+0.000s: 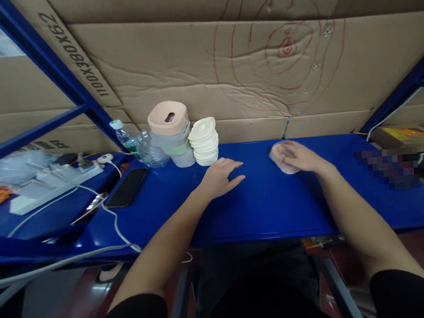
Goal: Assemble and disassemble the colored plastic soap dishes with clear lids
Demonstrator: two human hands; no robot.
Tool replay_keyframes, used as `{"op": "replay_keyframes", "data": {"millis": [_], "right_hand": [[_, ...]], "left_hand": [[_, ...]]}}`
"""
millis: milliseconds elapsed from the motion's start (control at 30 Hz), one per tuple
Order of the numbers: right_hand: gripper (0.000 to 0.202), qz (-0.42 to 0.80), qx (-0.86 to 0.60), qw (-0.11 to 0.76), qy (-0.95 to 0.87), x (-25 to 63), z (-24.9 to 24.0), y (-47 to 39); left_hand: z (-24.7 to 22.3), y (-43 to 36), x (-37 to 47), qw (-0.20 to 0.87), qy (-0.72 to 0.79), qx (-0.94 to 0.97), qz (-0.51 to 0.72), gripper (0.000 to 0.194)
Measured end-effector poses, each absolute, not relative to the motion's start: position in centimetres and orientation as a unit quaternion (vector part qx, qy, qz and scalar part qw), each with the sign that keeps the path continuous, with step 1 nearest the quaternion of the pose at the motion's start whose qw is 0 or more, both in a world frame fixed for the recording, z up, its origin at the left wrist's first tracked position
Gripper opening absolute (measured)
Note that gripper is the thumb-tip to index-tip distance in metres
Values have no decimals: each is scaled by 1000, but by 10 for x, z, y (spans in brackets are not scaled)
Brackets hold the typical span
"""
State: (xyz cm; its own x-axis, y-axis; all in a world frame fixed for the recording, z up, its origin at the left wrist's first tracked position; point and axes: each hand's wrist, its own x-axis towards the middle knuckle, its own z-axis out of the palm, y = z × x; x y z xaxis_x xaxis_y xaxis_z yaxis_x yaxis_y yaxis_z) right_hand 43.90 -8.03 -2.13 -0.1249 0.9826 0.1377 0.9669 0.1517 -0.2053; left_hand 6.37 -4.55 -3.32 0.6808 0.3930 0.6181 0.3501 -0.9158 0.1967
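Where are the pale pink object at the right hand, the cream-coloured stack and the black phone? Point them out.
Pale pink object [279,159]: head view, on its exposed left part, slightly blurred.
Cream-coloured stack [205,143]: head view, middle of its side.
Black phone [127,187]: head view, middle of its upper face.

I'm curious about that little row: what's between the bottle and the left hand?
In the head view: clear plastic ware beside the bottle, then a pink-topped stack, then a cream stack, nearest the left hand.
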Motion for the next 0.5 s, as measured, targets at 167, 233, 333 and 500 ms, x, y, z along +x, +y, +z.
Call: {"op": "replay_keyframes", "data": {"millis": [167, 233, 333, 500], "right_hand": [[56, 96, -485, 172, -852, 372, -25, -98], [65, 93, -468, 177, -861, 360, -24, -103], [79, 96, -451, 189, -867, 356, -25, -104], [74, 72, -428, 245, -867, 350, -22, -105]], "left_hand": [[-42, -42, 62, 62, 245, 922, 293, 84], [-45, -40, 62, 70, 253, 926, 273, 92], [-48, -39, 63, 82, 253, 929, 256, 91], [-46, -39, 64, 98, 226, 932, 265, 74]]}}
